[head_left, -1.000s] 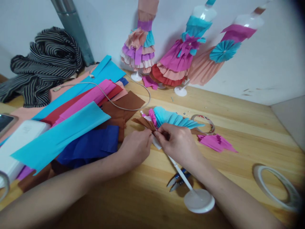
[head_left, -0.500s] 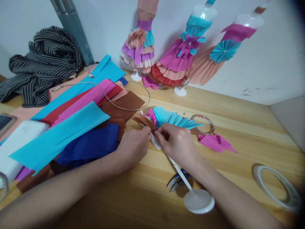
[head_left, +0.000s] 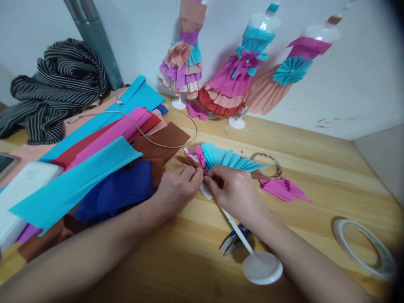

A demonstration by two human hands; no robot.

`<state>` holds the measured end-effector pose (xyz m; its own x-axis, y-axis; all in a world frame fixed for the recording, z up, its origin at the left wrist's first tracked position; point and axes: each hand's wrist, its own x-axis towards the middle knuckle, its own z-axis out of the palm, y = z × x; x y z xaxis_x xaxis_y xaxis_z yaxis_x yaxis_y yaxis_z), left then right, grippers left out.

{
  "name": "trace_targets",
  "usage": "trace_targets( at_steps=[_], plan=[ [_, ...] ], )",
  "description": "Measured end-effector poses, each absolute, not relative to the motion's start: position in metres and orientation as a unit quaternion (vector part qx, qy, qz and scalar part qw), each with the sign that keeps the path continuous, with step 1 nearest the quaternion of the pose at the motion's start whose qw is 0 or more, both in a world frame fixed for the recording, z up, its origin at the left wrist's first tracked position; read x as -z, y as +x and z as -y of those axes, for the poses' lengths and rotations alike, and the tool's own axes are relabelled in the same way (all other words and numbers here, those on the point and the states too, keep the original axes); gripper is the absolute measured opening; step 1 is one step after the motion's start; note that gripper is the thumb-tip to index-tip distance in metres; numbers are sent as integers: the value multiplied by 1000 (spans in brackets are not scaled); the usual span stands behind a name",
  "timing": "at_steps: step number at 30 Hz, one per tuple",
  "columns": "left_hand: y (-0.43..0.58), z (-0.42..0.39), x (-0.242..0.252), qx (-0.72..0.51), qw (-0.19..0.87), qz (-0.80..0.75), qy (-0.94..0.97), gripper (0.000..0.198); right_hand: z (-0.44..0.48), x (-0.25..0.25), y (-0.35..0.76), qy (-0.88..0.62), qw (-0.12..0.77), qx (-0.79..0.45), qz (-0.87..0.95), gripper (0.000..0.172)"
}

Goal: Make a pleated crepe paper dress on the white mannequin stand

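Observation:
A small white doll stand lies on its side on the table, its round base toward me and its upper part under my fingers. Pleated brown crepe paper is gathered across that upper part. My left hand is closed in a pinch on the brown paper. Right beside it, my right hand pinches the same paper between thumb and forefinger; the fingertips almost meet. Just beyond the hands lie a pleated light blue paper piece and a bit of pink paper.
Crepe paper strips are heaped at left beside a white box. Pliers lie under the stand's pole. Tape rolls and pink scraps are at right. Several paper-dressed doll stands line the wall.
My left hand has shifted slightly right, its fingers now further over the brown paper and closer to my right hand. The whole view has moved a little.

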<state>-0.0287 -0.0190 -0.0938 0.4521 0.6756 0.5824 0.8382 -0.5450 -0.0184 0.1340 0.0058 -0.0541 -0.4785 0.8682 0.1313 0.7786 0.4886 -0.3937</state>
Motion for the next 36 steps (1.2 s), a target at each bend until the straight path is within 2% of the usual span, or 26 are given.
trace_targets(
  at_steps=[7, 16, 21, 30, 36],
  plan=[
    [-28, 21, 96, 258, 217, 427, -839, 17, -8, 55, 136, -500, 150, -141, 841, 21],
    [-28, 20, 97, 265, 215, 431, -835, 17, -11, 59, 136, -497, 215, -147, 828, 18],
    [-29, 19, 98, 270, 212, 431, -835, 17, -11, 59, 136, -483, 204, -169, 834, 17],
    [-27, 18, 94, 261, 238, 431, -831, 18, -13, 58, 134, -481, 240, -230, 811, 18],
    [-26, 17, 92, 267, 250, 429, -826, 16, -14, 62, 133, -496, 236, -222, 806, 19]
  ],
)
